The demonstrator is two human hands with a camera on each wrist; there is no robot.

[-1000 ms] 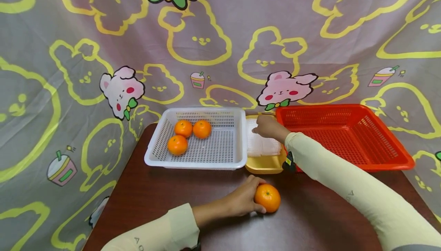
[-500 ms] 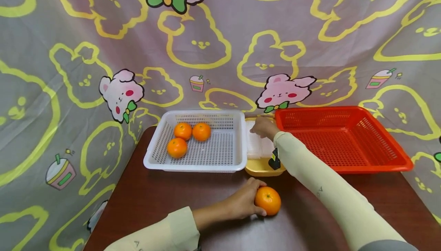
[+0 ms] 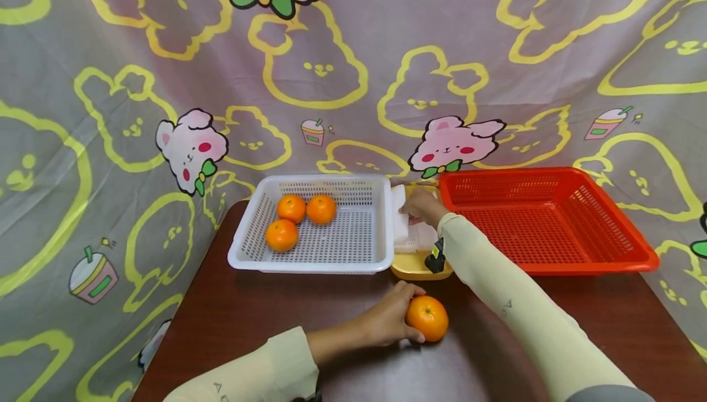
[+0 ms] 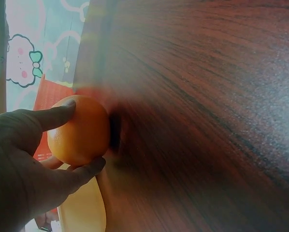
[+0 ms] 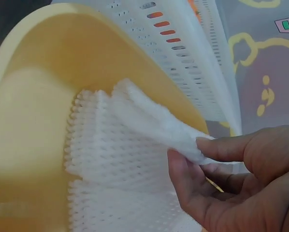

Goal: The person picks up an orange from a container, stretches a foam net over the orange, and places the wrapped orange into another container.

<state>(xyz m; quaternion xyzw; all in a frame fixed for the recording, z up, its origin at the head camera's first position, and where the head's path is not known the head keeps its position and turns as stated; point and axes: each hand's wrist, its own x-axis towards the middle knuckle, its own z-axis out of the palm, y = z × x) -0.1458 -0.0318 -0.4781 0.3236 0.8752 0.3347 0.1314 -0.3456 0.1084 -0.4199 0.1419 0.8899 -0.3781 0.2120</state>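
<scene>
My left hand [image 3: 393,317] grips an orange [image 3: 428,318] on the table, thumb and fingers round its sides; in the left wrist view the thumb and fingertips press on the orange [image 4: 80,130]. Over the yellow basin [image 3: 414,266], my right hand [image 3: 423,205] pinches a white foam net sleeve [image 5: 151,118] between thumb and fingers. In the right wrist view this sleeve is flat and lifted at one end. More foam net sleeves [image 5: 98,140] lie stacked beneath it in the basin. The sleeve's held end is partly hidden by the fingers.
A white perforated basket [image 3: 342,266] with several oranges, grouped at its left, stands left of the basin. To the right is a red perforated basket [image 3: 558,218]. A patterned cloth [image 3: 342,70] hangs behind the dark wooden table [image 3: 265,304].
My right hand has picked up the end of a foam net sleeve, which now rises beside the white basket. The left hand keeps its grip on the orange in the same place.
</scene>
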